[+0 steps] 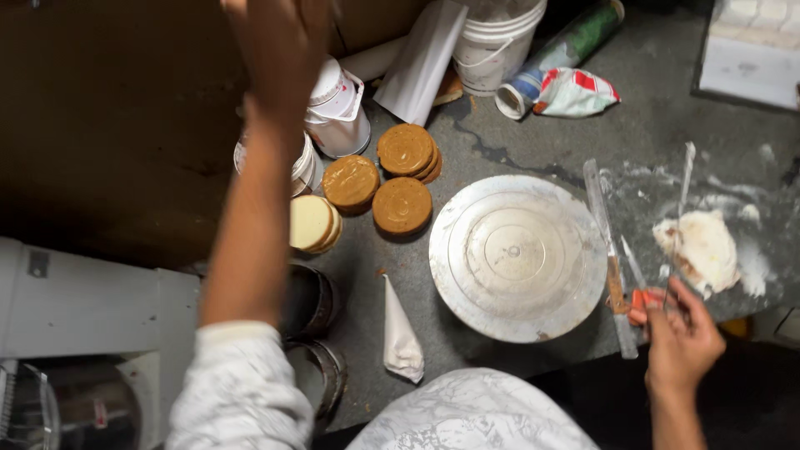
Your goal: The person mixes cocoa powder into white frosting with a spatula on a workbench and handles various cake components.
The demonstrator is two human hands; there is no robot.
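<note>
At top, left hand (279,50) blurs, its fingertips cut off.

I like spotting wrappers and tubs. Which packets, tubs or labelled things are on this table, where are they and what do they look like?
White bucket: top middle, round, with a thin handle.
Labelled tube: lying right of the bucket, green, white and blue.
Crumpled packet: beside the tube, white with red and green.
White jug-like tub: top left of the brown discs, just below the raised left hand.
</note>
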